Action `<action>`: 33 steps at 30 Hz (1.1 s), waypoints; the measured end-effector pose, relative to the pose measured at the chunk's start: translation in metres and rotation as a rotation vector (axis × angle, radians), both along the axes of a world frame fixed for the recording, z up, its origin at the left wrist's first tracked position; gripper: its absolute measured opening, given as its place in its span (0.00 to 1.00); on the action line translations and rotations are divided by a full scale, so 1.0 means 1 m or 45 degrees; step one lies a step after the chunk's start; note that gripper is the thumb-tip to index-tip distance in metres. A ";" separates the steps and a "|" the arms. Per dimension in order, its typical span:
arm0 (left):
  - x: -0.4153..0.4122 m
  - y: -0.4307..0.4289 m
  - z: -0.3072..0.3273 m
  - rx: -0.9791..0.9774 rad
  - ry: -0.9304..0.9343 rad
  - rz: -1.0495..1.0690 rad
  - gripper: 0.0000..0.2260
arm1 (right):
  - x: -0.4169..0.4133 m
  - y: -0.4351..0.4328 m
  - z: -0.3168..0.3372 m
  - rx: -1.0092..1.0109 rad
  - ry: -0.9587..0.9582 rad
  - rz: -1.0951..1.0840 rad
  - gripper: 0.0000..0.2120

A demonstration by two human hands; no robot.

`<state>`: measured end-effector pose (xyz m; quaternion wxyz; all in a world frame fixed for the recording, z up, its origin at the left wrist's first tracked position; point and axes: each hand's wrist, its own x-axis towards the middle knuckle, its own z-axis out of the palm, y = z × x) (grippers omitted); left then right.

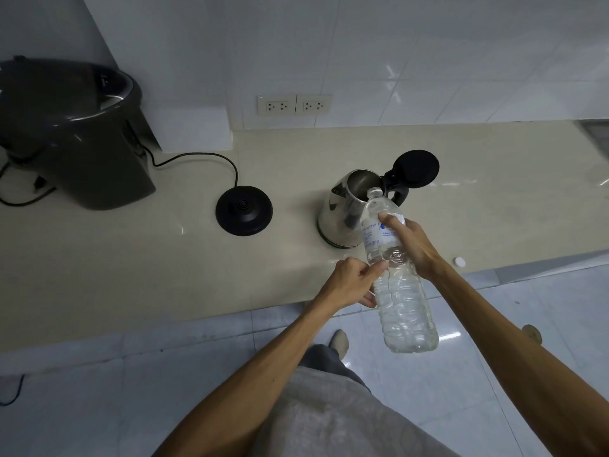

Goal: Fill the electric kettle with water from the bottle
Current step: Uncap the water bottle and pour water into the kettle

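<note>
A steel electric kettle (342, 209) stands on the beige counter (131, 265), its black lid (417, 168) flipped open to the back right. A clear plastic water bottle (403, 291), uncapped, is tilted with its mouth over the kettle's opening. My right hand (410, 242) grips the bottle around its label. My left hand (354, 278) holds the bottle's lower body from the left. Water fills the bottle's bottom part. The bottle's white cap (459, 261) lies on the counter near the front edge, right of my hands.
The kettle's black power base (244, 211) sits left of the kettle, its cord running to the back left. A large dark appliance (75, 133) stands at the far left. Two wall sockets (294, 105) are on the tiled wall behind. The counter's front edge runs under my wrists.
</note>
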<state>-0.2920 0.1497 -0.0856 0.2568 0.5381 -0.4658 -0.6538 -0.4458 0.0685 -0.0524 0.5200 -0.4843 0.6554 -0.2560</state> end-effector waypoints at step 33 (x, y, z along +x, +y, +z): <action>-0.001 -0.004 -0.004 -0.007 0.008 0.015 0.26 | 0.004 -0.003 0.008 0.042 0.024 0.025 0.22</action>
